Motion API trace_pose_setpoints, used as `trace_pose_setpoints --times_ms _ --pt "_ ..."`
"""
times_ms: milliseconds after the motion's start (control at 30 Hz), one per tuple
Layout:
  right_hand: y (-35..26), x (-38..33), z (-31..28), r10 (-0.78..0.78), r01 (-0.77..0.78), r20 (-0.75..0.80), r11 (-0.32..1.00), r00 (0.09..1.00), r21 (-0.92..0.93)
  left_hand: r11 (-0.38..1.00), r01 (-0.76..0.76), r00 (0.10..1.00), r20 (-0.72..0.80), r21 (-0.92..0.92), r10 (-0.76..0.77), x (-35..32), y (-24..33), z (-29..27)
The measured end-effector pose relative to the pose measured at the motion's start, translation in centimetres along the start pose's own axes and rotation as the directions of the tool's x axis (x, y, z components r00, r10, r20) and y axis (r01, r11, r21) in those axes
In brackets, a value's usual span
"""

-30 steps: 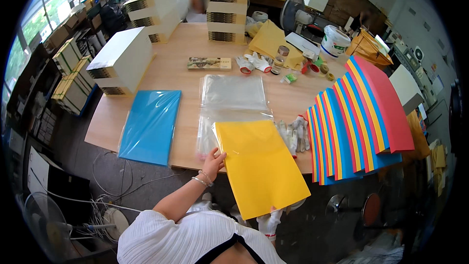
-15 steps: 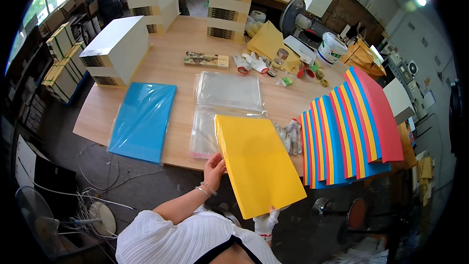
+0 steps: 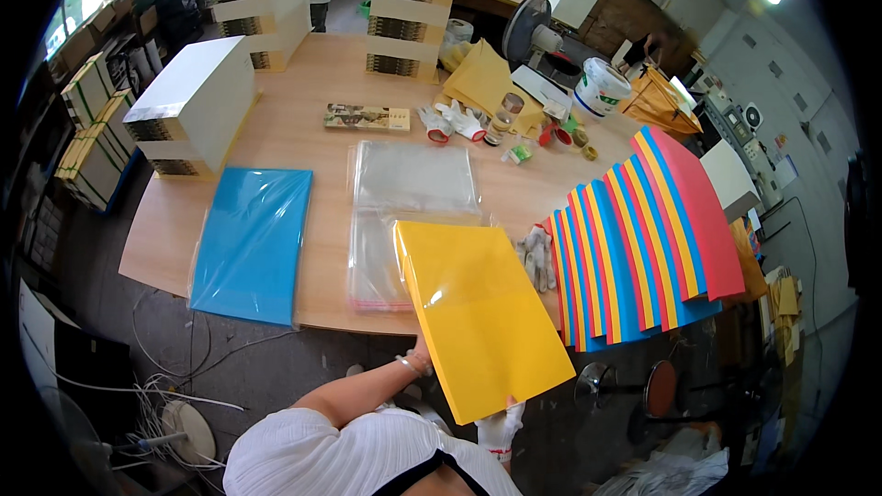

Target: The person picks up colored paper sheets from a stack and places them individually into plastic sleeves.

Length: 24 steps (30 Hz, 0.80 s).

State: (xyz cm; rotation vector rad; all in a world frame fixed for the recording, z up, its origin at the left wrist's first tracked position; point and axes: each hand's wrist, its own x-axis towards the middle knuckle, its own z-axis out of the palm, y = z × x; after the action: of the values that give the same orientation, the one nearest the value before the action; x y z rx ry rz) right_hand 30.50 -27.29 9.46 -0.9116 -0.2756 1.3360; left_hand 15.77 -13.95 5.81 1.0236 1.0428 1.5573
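Note:
A thick yellow paper stack (image 3: 487, 317) is tilted in front of me, over the table's near edge. Shiny clear film shows at its upper left corner and across its face. My left hand (image 3: 422, 355) supports its left side from behind, fingers hidden by the stack. At the lower edge, my right hand (image 3: 503, 421), in a white glove with the thumb tip bare, grips the stack. Beneath the stack's far end lies a pile of clear plastic bags (image 3: 413, 174). A blue paper stack (image 3: 253, 243) in clear film lies to the left.
Fanned red, yellow and blue stacks (image 3: 689, 211) stand at the right, beside grey gloves (image 3: 536, 257). Tall white-topped paper piles (image 3: 188, 92) occupy the far left. White gloves (image 3: 453, 119), a jar (image 3: 504, 117), tape rolls and a white bucket (image 3: 602, 89) sit farther back.
My left hand has slid farther behind the yellow stack, so its fingers no longer show. Film now gleams across more of the stack's face. The view has shifted slightly.

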Motion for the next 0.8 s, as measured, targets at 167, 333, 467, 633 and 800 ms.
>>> trace_pose_setpoints --times_ms 167,333,467,633,800 --pt "1.0 -0.3 -0.4 -0.105 0.116 0.059 0.968 0.993 -0.224 0.975 0.010 0.876 0.468 0.224 -0.117 -1.8 -5.1 -0.8" --pt "1.2 -1.0 1.2 -0.041 0.041 0.009 0.999 0.999 -0.019 0.970 -0.009 0.666 0.725 0.242 -0.175 -7.1 -6.2 -3.3" --pt "3.1 0.3 2.1 -0.128 0.114 -0.115 0.986 0.985 -0.122 0.953 -0.037 0.619 0.756 0.299 -0.213 -9.3 -7.8 -4.8" --pt "7.9 4.6 -0.2 0.202 -0.210 -0.058 0.951 0.978 -0.227 0.731 -0.249 0.786 0.574 0.636 -0.231 -10.9 -11.3 -6.8" --pt "10.6 8.6 -0.9 0.228 -0.235 -0.055 0.952 0.972 -0.195 0.742 0.550 0.713 0.247 0.383 -0.656 -10.5 -12.9 -7.0"
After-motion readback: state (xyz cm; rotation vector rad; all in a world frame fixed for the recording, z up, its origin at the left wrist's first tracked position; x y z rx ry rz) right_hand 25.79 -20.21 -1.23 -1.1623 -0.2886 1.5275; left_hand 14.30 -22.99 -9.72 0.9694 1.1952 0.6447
